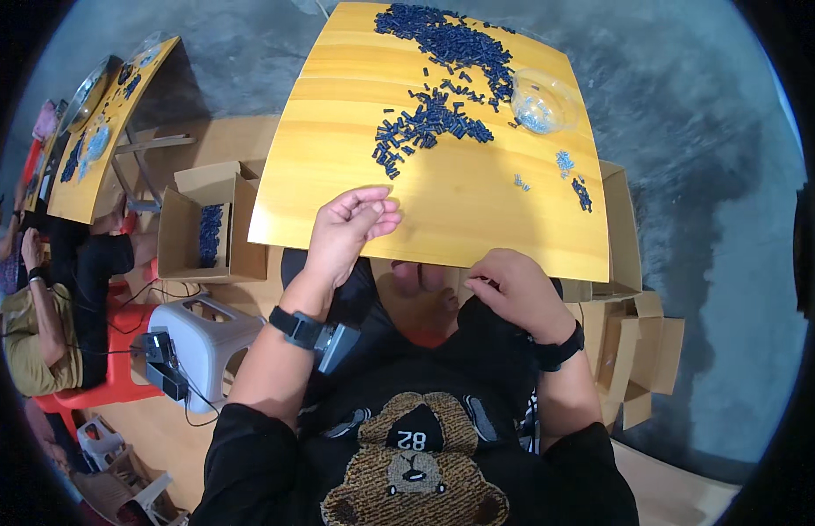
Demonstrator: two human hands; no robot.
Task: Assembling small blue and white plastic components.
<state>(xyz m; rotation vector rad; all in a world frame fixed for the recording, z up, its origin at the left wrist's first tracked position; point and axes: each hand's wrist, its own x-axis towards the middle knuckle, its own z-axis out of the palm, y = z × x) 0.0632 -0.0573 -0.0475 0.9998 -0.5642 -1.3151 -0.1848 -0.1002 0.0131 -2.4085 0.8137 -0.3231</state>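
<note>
Tabletop (320, 167): yellow wood grain, in front of the seated person, bearing several groups of small parts.
Left hand (355, 219): above the near left part of the tabletop, thumb and fingers bent toward each other in a loose curl; whether anything tiny sits between them I cannot tell.
Right hand (515, 285): at the near edge, back upward, fingers folded under; what they may hold is hidden.
Near heap (434, 123): short dark cylindrical pieces, mid-table, its trailing tip just beyond the left fingertips (the closest parts to that hand).
Far heap (456, 44): the same sort of dark pieces, larger, spread along the far side, with strays between the two.
Clear bowl (563, 92): far right, beside the far heap, small pale shiny parts inside.
Right-side clusters: a silvery group (564, 163), a dark group (582, 195) just beside it, and a few pale bits (522, 182) to their left.
Left carton (184, 215): open beside the tabletop, dark pieces inside.
Right carton (631, 351): flaps open, on the floor.
Co-worker (44, 337): far left, on a red stool (118, 346), near a second table (105, 167).
</note>
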